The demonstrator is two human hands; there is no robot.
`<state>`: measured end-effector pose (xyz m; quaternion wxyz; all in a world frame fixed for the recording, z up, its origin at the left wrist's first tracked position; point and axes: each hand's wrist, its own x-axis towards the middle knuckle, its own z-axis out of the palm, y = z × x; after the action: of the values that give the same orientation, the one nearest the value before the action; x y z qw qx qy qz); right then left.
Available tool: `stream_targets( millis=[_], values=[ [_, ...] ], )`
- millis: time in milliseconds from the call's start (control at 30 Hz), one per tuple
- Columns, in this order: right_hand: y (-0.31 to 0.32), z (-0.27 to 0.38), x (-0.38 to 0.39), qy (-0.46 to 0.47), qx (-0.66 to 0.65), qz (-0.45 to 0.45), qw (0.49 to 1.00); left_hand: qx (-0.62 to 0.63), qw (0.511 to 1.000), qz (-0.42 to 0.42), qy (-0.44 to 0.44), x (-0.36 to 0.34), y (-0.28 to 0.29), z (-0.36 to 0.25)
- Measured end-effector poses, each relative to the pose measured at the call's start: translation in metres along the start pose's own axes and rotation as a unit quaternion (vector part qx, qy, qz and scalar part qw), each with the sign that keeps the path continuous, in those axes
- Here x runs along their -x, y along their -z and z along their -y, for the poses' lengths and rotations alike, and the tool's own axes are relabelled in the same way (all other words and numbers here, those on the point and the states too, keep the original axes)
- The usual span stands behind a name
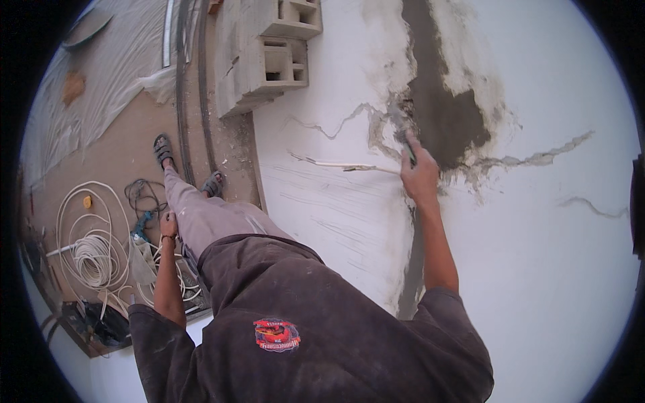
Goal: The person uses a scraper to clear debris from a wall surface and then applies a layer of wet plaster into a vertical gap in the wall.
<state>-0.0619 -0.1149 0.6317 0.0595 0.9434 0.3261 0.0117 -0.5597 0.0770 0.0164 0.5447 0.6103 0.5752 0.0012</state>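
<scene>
My right hand (418, 174) grips a small tool with a green handle (410, 153), its tip against the cracked patch beside a dark strip of wet filler (443, 107) on the white wall (524, 235). Two pale cables (336, 163) stick out of the wall just left of that hand. My left hand (168, 225) hangs against my trouser leg (205, 218), fingers curled; whether anything is inside them is hidden.
Hollow concrete blocks (235, 74) stand along the wall ahead. On the floor at left lie coiled white cable (94, 258), dark cords (144, 195), a small yellow item (87, 201), plastic sheeting (114, 60) and long dark strips (181, 114).
</scene>
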Motion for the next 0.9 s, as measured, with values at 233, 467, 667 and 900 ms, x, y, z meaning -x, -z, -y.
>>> stream_targets(
  millis=[233, 467, 667, 900],
  values=[
    [0.006, 0.005, 0.009, -0.046, 0.053, 0.053, 0.996, -0.026, 1.000, 0.010, -0.008, 0.005, 0.012, 0.001],
    [-0.015, -0.019, 0.005, 0.002, 0.146, 0.139, 0.979, -0.002, 1.000, 0.000, -0.006, 0.004, 0.011, -0.007],
    [-0.020, -0.008, 0.024, -0.013, -0.027, -0.076, 0.997, 0.021, 0.999, 0.032, 0.036, 0.003, 0.021, 0.006],
    [-0.012, -0.005, 0.014, -0.021, -0.034, -0.096, 0.995, 0.039, 0.997, 0.052, 0.029, -0.013, 0.025, 0.006]
  ],
)
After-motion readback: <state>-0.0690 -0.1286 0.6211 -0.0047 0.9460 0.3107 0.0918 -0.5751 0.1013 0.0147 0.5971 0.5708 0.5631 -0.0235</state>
